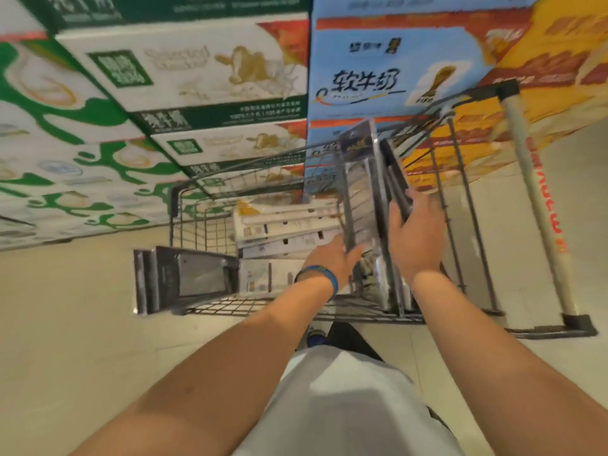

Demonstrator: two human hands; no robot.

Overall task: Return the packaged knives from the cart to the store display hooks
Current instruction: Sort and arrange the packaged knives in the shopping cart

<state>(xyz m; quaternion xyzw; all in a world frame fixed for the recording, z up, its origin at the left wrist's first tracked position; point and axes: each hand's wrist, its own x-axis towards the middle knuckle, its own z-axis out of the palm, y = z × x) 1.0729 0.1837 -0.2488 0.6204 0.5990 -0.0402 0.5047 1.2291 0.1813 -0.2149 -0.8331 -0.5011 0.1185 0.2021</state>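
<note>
Fingers (352,251) clamped, left hand (329,262) on clear knife pack (359,192), right hand (418,236) on dark pack (396,179), over cart (204,186), Chinese-lettered cartons (378,70) behind

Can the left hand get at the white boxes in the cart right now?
Probably not yet: the left hand grips a clear knife package. The white boxes lie uncovered beside it, so the way itself looks free.

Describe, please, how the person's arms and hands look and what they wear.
The left arm and right arm are bare to the frame's edge: no sleeves, no gloves. The left hand has a blue wristband with a thin dark band beside it. The right hand and its wrist wear nothing.
</note>
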